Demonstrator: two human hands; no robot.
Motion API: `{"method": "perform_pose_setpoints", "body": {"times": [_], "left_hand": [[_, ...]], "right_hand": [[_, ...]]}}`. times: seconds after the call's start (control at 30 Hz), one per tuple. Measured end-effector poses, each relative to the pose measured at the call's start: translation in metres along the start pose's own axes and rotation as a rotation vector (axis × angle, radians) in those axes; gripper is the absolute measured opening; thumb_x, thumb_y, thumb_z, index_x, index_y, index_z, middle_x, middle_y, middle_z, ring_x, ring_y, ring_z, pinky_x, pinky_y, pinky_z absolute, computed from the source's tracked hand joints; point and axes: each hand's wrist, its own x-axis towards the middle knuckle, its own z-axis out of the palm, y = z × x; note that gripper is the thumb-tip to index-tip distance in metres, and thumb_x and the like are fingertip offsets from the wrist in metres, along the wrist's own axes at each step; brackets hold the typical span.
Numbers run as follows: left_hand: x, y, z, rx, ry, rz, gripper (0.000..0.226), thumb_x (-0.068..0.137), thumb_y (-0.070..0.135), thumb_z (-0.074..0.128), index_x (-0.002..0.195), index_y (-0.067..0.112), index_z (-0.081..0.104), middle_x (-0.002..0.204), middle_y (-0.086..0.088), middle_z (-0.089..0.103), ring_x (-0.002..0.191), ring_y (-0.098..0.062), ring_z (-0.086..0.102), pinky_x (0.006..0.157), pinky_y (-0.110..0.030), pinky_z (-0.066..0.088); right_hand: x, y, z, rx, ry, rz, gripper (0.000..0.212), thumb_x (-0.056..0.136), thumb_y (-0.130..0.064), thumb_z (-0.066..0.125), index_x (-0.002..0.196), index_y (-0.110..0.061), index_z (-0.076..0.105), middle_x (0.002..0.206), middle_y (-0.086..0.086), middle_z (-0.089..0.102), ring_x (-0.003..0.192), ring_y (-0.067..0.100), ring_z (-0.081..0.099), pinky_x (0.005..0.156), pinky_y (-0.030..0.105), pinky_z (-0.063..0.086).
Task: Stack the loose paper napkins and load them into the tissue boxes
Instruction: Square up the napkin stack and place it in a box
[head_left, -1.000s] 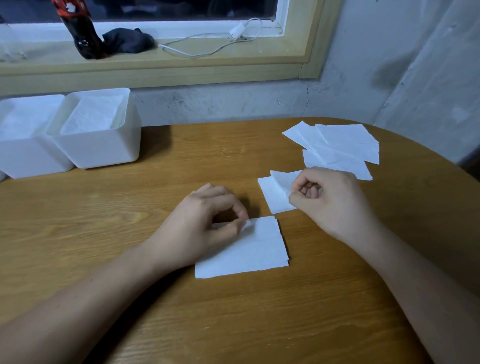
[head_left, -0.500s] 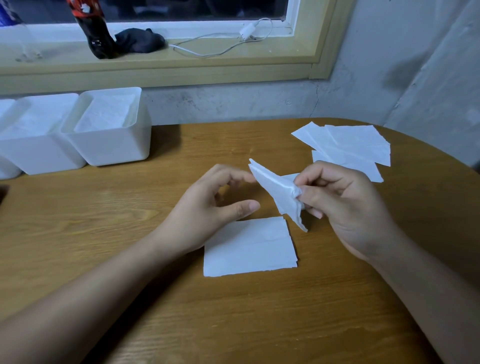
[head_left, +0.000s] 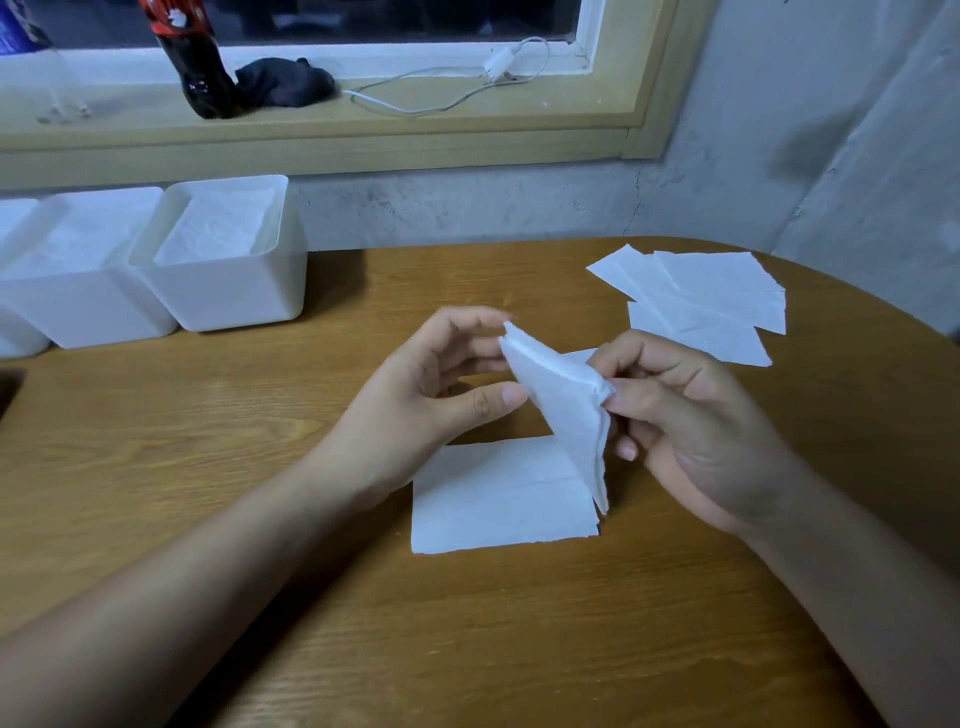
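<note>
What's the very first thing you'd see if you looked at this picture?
A white napkin is held up in the middle: the right hand pinches one corner and the left hand touches its other edge. Right under it a neat stack lies on the table. Loose napkins are scattered at the far right, and white boxes with paper inside stand at the far left.

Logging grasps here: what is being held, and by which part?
A folded napkin, pinched at its right corner by the right hand; the left hand only touches its top corner.
</note>
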Motion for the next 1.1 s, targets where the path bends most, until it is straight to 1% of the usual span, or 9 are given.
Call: {"method": "perform_pose_setpoints", "body": {"times": [0.17, 0.3, 0.37, 0.53, 0.63, 0.73, 0.9, 1.03, 1.1], "left_hand": [[0.002, 0.005, -0.006, 0.039, 0.034, 0.010, 0.010, 0.099, 0.011, 0.074, 0.109, 0.007, 0.074, 0.113, -0.011, 0.079, 0.113, -0.027, 0.073, 0.107, -0.039, 0.056], [0.004, 0.008, -0.007, 0.071, -0.052, -0.046, 0.054, 0.092, 0.022, 0.084, 0.141, 0.024, 0.064, 0.137, 0.000, 0.071, 0.133, -0.021, 0.063, 0.116, -0.055, 0.050], [0.004, 0.004, -0.004, 0.109, -0.110, -0.077, 0.051, 0.091, 0.021, 0.086, 0.138, 0.025, 0.067, 0.137, -0.001, 0.072, 0.134, -0.024, 0.063, 0.116, -0.065, 0.045], [0.001, 0.007, -0.003, 0.081, -0.084, -0.067, 0.026, 0.097, 0.018, 0.080, 0.118, 0.005, 0.071, 0.119, -0.023, 0.071, 0.118, -0.041, 0.067, 0.107, -0.066, 0.051], [0.002, 0.016, -0.008, 0.101, -0.057, -0.004, 0.017, 0.096, 0.021, 0.080, 0.104, 0.009, 0.072, 0.109, -0.027, 0.065, 0.096, -0.041, 0.062, 0.087, -0.056, 0.049], [0.002, 0.025, -0.013, 0.138, -0.070, 0.052, 0.012, 0.094, 0.021, 0.080, 0.098, 0.012, 0.074, 0.102, -0.029, 0.056, 0.090, -0.047, 0.050, 0.082, -0.046, 0.040], [0.000, 0.033, -0.015, 0.090, -0.119, 0.084, 0.013, 0.093, 0.023, 0.080, 0.101, 0.013, 0.077, 0.099, -0.031, 0.062, 0.091, -0.051, 0.052, 0.083, -0.044, 0.045], [-0.002, 0.035, -0.014, 0.090, -0.146, 0.067, 0.011, 0.093, 0.024, 0.083, 0.104, 0.021, 0.082, 0.101, -0.029, 0.068, 0.097, -0.058, 0.057, 0.085, -0.063, 0.051], [-0.003, 0.036, -0.013, 0.104, -0.148, 0.056, 0.011, 0.095, 0.022, 0.082, 0.105, 0.022, 0.082, 0.099, -0.030, 0.069, 0.095, -0.060, 0.059, 0.082, -0.066, 0.050]], "right_hand": [[0.001, 0.001, -0.002, -0.019, 0.024, 0.009, 0.011, 0.084, -0.027, 0.071, 0.085, -0.017, 0.074, 0.078, 0.006, 0.062, 0.068, 0.013, 0.053, 0.055, 0.026, 0.041], [0.001, 0.001, -0.003, 0.002, 0.005, 0.019, 0.006, 0.088, -0.019, 0.071, 0.087, -0.013, 0.073, 0.078, 0.010, 0.062, 0.067, 0.014, 0.053, 0.055, 0.026, 0.041], [0.001, 0.001, 0.000, -0.016, -0.006, 0.024, 0.006, 0.090, -0.017, 0.071, 0.088, -0.012, 0.073, 0.079, 0.010, 0.062, 0.068, 0.014, 0.053, 0.055, 0.025, 0.041], [0.001, 0.001, 0.000, -0.032, -0.013, 0.030, 0.017, 0.085, -0.030, 0.072, 0.089, -0.013, 0.074, 0.080, 0.006, 0.064, 0.069, 0.014, 0.053, 0.056, 0.026, 0.042], [0.000, 0.001, -0.001, -0.077, -0.031, 0.018, 0.013, 0.088, -0.028, 0.073, 0.090, -0.015, 0.075, 0.083, 0.008, 0.066, 0.072, 0.016, 0.055, 0.058, 0.027, 0.043], [0.000, 0.000, -0.002, -0.177, -0.009, -0.003, 0.013, 0.098, -0.022, 0.066, 0.096, -0.018, 0.078, 0.091, 0.004, 0.072, 0.083, 0.014, 0.062, 0.069, 0.029, 0.049], [0.003, 0.003, -0.002, -0.573, 0.046, 0.015, 0.028, 0.107, -0.041, 0.058, 0.132, -0.037, 0.069, 0.133, -0.018, 0.068, 0.130, 0.006, 0.060, 0.111, 0.039, 0.048], [0.002, 0.006, 0.000, -0.513, -0.147, 0.161, 0.040, 0.106, -0.028, 0.054, 0.142, -0.044, 0.060, 0.144, -0.028, 0.060, 0.141, -0.007, 0.048, 0.115, 0.028, 0.038], [0.003, 0.006, 0.001, -0.437, -0.226, 0.167, 0.050, 0.099, -0.019, 0.051, 0.144, -0.039, 0.059, 0.146, -0.022, 0.061, 0.143, -0.002, 0.048, 0.115, 0.029, 0.040]]}}
